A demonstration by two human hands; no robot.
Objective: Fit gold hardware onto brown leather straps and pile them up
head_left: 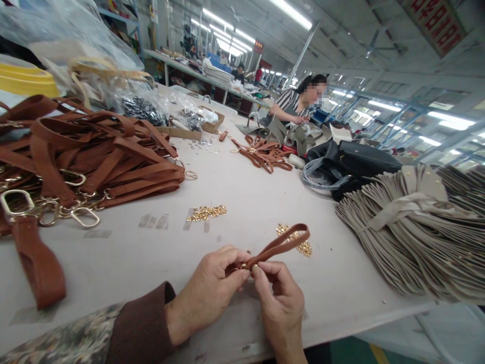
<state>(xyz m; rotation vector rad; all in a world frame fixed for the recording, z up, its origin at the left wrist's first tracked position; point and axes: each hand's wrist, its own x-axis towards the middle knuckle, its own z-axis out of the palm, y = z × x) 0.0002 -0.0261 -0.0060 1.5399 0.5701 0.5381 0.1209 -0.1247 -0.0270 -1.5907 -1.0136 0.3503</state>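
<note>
A looped brown leather strap [284, 244] is held between my two hands over the front of the table. My left hand [214, 285] pinches its lower end, where metal hardware partly shows between the fingers. My right hand [279, 298] is closed at the same spot, its thumb and forefinger on a small gold piece against the strap. Just beyond the loop lies a pile of small gold metal fittings [304, 248]. Another pile of gold fittings [206, 213] sits farther left. The strap's lower end is mostly hidden by my fingers.
A heap of brown straps with gold clasps [113, 151] fills the left side. Stacked grey-beige pieces [409, 232] and a black bag [364, 162] stand at right. More brown straps [263, 151] lie farther back, near a seated person [295, 103] in striped sleeves.
</note>
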